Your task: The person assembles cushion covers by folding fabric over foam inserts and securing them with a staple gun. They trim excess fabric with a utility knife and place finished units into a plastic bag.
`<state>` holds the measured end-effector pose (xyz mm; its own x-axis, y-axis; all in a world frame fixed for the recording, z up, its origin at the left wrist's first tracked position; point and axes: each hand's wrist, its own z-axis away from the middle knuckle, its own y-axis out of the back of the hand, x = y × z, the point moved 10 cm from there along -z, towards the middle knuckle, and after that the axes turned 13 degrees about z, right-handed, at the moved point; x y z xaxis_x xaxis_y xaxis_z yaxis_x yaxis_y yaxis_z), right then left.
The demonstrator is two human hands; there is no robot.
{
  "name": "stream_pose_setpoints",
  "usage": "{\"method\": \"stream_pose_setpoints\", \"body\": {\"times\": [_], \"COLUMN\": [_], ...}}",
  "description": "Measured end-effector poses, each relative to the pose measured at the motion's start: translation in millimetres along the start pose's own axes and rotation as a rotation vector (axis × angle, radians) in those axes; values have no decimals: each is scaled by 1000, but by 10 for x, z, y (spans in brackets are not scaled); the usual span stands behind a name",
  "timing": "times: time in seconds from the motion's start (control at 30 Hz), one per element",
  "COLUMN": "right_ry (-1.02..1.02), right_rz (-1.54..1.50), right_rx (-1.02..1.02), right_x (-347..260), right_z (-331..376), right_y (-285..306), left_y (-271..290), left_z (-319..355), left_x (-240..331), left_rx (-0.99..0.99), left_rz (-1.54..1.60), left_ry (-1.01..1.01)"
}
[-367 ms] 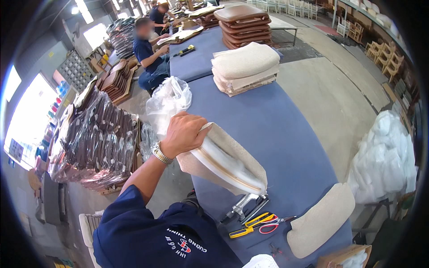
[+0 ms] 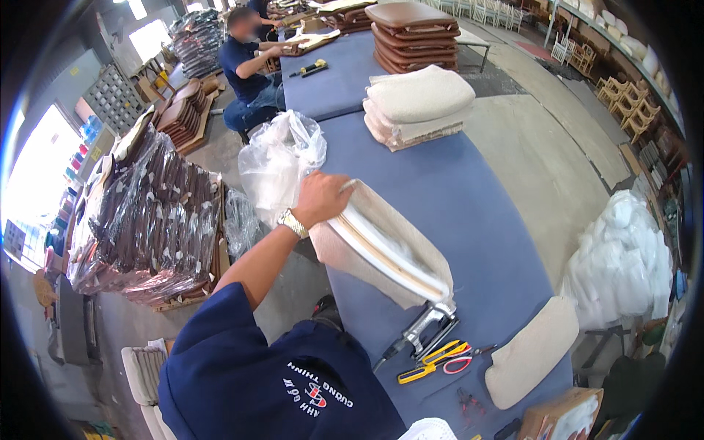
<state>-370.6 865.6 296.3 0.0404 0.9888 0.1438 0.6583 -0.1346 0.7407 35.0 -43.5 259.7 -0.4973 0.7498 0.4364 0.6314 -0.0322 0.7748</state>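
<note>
My left hand (image 2: 320, 199), with a metal-banded watch at the wrist, is closed over the far end of a curved padded panel (image 2: 400, 257). Beige fabric spreads out on both sides of the panel's white padding and light wooden edge. Its near end lies beside a metal staple gun (image 2: 433, 323) on the blue table. Just nearer are a yellow utility knife (image 2: 433, 363) and red-handled scissors (image 2: 460, 363). A finished-looking beige padded panel (image 2: 533, 354) rests to their right. My right hand is out of view.
Folded beige pieces (image 2: 418, 103) and brown cushions (image 2: 414, 37) are stacked farther along the blue table (image 2: 469, 191). A clear plastic bag (image 2: 282, 150) sits at its left edge. Plastic-wrapped stacks (image 2: 154, 213) stand left. Another person (image 2: 253, 70) works beyond.
The view has shifted a little, so most things sit slightly differently in the picture. My left hand still grips the panel's far end, and the tools lie as before.
</note>
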Motion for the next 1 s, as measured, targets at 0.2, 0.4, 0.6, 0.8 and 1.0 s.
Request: {"method": "stream_pose_setpoints", "body": {"times": [0.2, 0.4, 0.6, 0.8, 1.0], "right_ry": [3, -151, -826, -957, -139], "right_rz": [-880, -1451, -1935, -1952, -1601], "right_rx": [-694, -900, -754, -383, -178], "right_x": [-2727, -5691, -6873, -6712, -7187], "right_z": [968, 2575, 3130, 2243, 882], "right_y": [-352, -75, -18, 560, 2218], "left_y": [-304, -447, -678, -725, -1030], "left_z": [489, 708, 319, 190, 151], "left_x": [-1629, -2033, -1905, -1842, -1227], "left_rx": [-91, -122, -461, -606, -1026], "left_rz": [83, 226, 406, 824, 1280], "left_ry": [380, 363, 258, 260, 197]}}
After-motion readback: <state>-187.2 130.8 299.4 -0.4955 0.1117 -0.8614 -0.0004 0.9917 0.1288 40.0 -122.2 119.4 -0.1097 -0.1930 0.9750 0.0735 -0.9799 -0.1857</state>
